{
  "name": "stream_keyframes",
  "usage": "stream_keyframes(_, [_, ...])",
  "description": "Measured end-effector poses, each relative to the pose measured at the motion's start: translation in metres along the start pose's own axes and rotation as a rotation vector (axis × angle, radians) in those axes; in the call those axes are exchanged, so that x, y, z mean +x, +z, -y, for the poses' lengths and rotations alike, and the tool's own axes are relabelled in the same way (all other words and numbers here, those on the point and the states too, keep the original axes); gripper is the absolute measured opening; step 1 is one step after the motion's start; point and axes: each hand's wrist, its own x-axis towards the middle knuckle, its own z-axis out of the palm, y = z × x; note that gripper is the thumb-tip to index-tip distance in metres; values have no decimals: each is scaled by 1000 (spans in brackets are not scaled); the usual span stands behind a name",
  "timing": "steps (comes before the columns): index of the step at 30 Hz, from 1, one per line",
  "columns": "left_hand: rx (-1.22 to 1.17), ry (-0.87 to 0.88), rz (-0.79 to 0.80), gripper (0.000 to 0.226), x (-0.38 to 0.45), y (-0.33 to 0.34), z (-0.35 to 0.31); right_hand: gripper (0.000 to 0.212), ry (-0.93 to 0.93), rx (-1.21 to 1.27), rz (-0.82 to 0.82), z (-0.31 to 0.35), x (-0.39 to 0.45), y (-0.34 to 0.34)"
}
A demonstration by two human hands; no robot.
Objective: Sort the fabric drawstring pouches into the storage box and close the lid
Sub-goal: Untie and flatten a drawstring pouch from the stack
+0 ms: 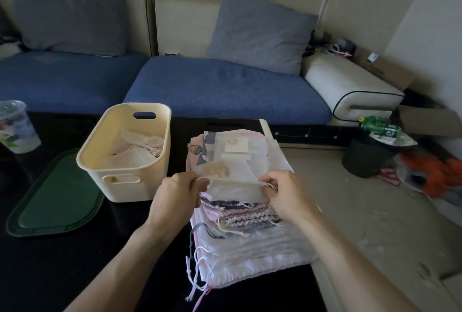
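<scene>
A stack of fabric drawstring pouches (pixel 246 226) lies on the dark table, right of centre, white, pink and patterned ones layered with cords trailing toward me. My left hand (pixel 175 194) and my right hand (pixel 287 194) both pinch the near edge of the top sheer white pouch (pixel 232 169), lifting it slightly off the stack. The cream storage box (pixel 160 142) stands open to the left of the stack, with a few pale pouches (pixel 132 151) inside. Its dark green lid (pixel 55 194) lies flat on the table, left of the box.
A clear plastic cup (pixel 16 127) stands at the table's far left edge. A blue sofa (pixel 220 87) with cushions runs behind the table. On the floor at right sit a black bin (pixel 365 156) with a green bottle, a cardboard box and orange cloth.
</scene>
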Motion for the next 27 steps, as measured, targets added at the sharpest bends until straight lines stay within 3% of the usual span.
stream_keyframes(5, [-142, -125, -24, 48, 5, -5, 0, 20, 86, 213, 204, -15, 1, -9])
stream_keyframes(11, [-645, -419, -93, 59, 6, -8, -12, 23, 49, 347, 338, -16, -1, -30])
stream_keyframes(15, [-1067, -488, -125, 34, 6, -10, -17, 12, 108, 384, 276, -20, 0, -34])
stream_keyframes(18, [-1234, -424, -52, 42, 6, -13, -23, 33, 126, 271, 193, -24, 3, -37])
stream_keyframes(21, [-1370, -506, -40, 57, 7, -11, -27, 51, 109, 139, 224, -22, 1, -33])
stream_keyframes(24, [-1470, -625, -112, 59, 7, -10, -20, 60, 116, 93, 301, -20, 1, -25])
stream_keyframes(27, [-1434, -654, -112, 54, 7, -14, -16, 58, 156, 157, 258, -18, 3, -29])
